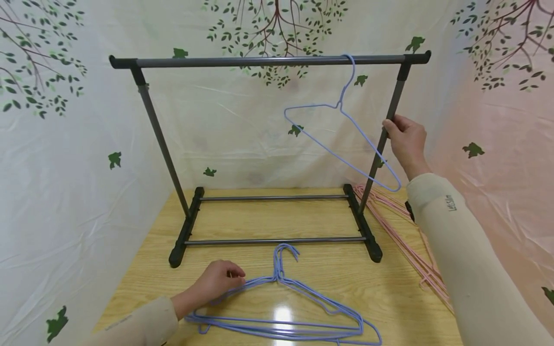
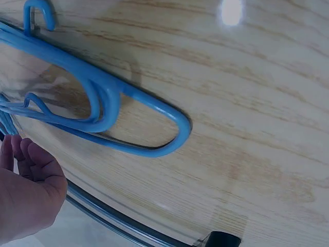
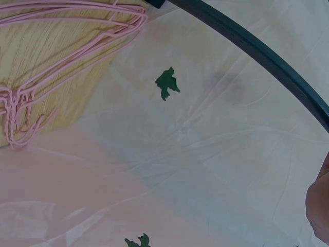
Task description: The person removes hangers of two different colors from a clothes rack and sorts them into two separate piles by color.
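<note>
A blue wire hanger (image 1: 331,105) hangs tilted from the top bar of a dark clothes rack (image 1: 259,62), near its right end. My right hand (image 1: 407,139) grips the rack's right post, thumb in front and fingers behind; the right wrist view catches only a sliver of that hand (image 3: 318,206) at its edge. On the tabletop in front of the rack lies a stack of blue hangers (image 1: 320,322), hooks pointing away from me. Over the stack's left shoulder is my left hand (image 1: 216,281), loosely curled, fingertips close to the wires. Whether they touch is unclear.
Several pink hangers (image 1: 402,240) lie on the wooden table (image 1: 259,218) to the right of the rack, partly behind my right sleeve. The rack's black feet (image 1: 183,235) stand on the table. Printed cloth (image 1: 216,120) surrounds the table at the back and sides.
</note>
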`<state>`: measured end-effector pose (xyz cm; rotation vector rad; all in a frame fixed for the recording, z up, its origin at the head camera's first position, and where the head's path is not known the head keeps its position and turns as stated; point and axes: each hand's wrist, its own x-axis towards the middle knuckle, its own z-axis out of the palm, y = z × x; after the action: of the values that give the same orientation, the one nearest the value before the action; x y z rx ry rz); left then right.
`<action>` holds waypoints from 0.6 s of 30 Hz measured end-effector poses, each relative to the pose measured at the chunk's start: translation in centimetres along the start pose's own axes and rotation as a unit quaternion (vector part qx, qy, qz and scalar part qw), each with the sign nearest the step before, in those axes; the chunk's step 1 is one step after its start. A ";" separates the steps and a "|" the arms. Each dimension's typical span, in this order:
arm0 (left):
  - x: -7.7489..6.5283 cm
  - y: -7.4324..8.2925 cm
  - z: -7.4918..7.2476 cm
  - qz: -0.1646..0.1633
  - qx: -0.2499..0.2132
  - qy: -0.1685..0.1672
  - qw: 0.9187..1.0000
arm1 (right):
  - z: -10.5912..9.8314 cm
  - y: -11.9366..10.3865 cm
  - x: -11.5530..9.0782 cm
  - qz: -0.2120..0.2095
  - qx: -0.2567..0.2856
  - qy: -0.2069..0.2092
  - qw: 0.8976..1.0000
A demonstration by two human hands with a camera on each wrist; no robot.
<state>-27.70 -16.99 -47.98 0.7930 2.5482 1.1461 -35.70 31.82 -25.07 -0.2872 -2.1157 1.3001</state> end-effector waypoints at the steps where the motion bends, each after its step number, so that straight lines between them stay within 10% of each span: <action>1: 0.0 0.1 0.0 -0.002 -0.005 0.001 1.000 | 0.0 0.0 0.0 -0.002 -0.002 0.001 1.000; 18: 3.1 2.0 -2.2 -0.011 -0.016 0.055 0.998 | -0.1 0.0 -0.1 -0.004 0.006 0.000 1.000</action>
<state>-30.38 -15.48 -45.00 0.7110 2.6127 1.2531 -35.56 31.86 -25.09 -0.2731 -2.1064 1.3077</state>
